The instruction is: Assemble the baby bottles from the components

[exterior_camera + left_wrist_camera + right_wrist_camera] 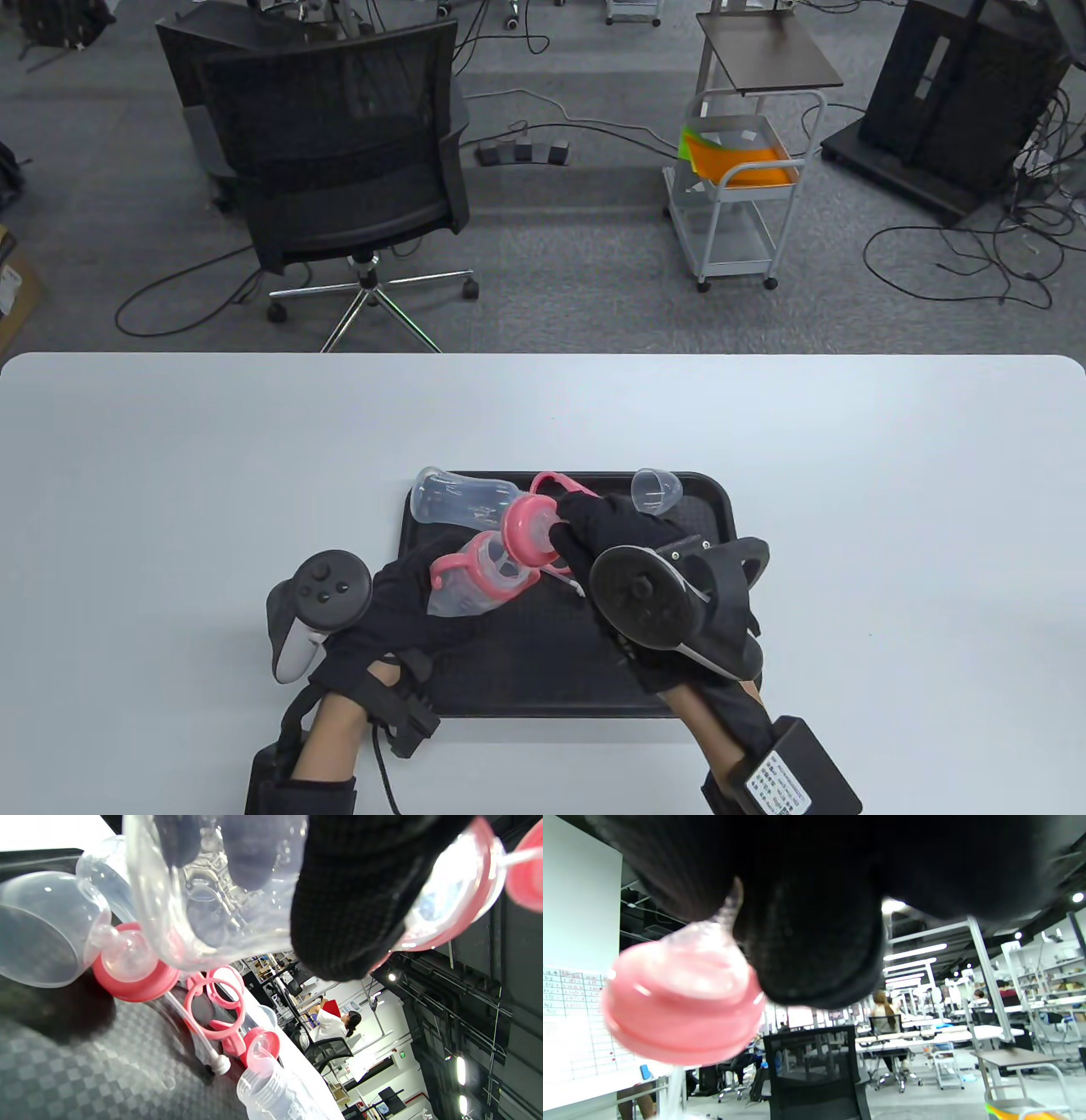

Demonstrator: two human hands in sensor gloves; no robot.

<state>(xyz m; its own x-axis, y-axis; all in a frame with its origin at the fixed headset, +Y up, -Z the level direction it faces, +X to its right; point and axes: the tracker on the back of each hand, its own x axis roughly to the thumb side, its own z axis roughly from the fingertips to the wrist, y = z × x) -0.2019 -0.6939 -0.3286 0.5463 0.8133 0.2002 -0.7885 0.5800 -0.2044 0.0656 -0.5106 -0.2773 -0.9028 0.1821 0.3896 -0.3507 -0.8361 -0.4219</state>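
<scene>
Left hand point(399, 611) grips clear ribbed bottle point(471, 590) at frame centre; right hand point(619, 543) pinches glossy pink nipple cap point(528, 528) above black textured tray point(526, 679).

**White table, one black tray**

A white table point(254, 441) with rounded far corners carries a black tray point(679, 501), set near the front edge at the middle. The tray's floor is textured in a checked pattern. It is the only thing lying directly on the tabletop.
</scene>
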